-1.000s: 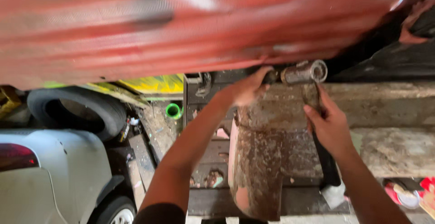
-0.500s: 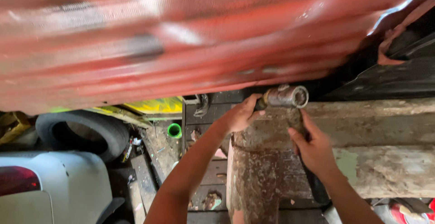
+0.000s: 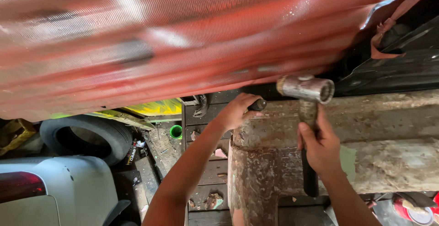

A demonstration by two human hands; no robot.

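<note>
gripping the hammer [image 3: 307, 116] by its handle, the right hand [image 3: 320, 146] holds the steel head raised above the rusty metal beam [image 3: 256, 180]. the left hand [image 3: 238, 109], arm outstretched, is closed around a dark punch [image 3: 257, 105] at the beam's top edge.

I see even daylight, dim toward six o'clock. The red panel [image 3: 183, 38] from nine to one o'clock is blurred, with pale glare streaks. The hammer head [image 3: 305, 88] glints; deep shadow sits at two o'clock.
</note>
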